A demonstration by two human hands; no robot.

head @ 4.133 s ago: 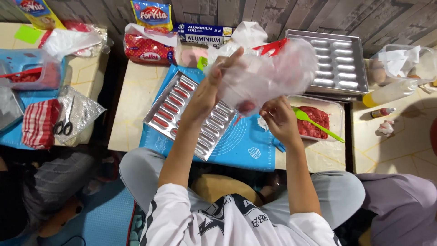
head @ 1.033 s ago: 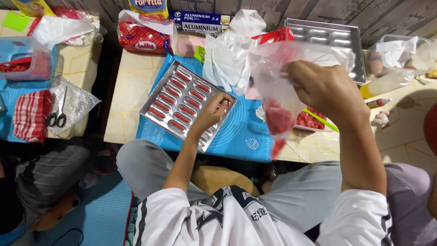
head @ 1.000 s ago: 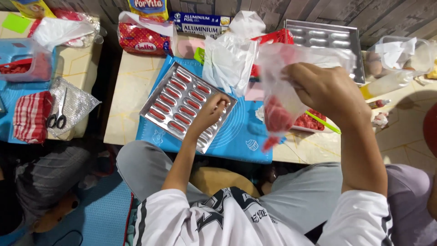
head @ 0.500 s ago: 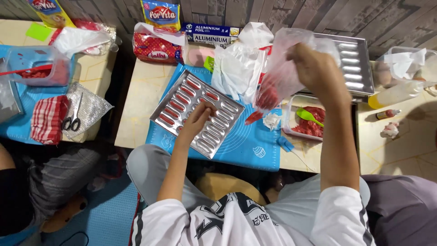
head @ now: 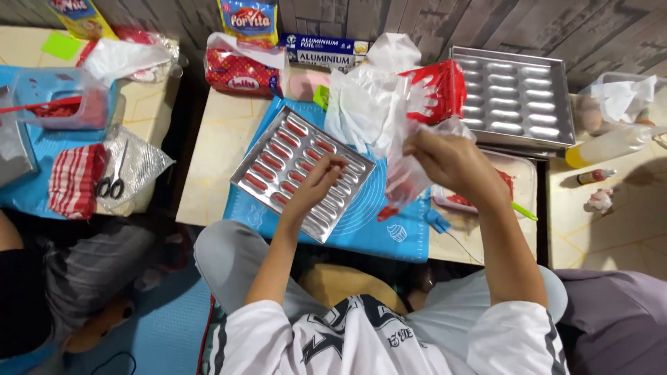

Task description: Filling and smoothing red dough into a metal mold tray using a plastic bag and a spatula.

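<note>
While the right hand (head: 451, 163) gripped a clear piping bag (head: 406, 182) of red filling above the blue mat (head: 389, 229), the left hand (head: 321, 182) rested flat, holding nothing, on the metal mould tray (head: 299, 177); filling could have dripped onto the mat, since the tip hung beside the tray.

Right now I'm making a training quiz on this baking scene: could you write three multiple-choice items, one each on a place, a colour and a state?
1. Where does the left hand rest?
A. on the silver metal mould tray
B. on scissors
C. on a bottle

2. What colour is the silicone mat under that tray?
A. green
B. blue
C. white

3. What is the right hand doing?
A. lying flat
B. gripping the clear plastic piping bag of red paste
C. holding a spoon

A: the fingers lie on the tray's cavities.
B: blue shows around the tray.
B: the fingers are closed on the bag's top.
</note>
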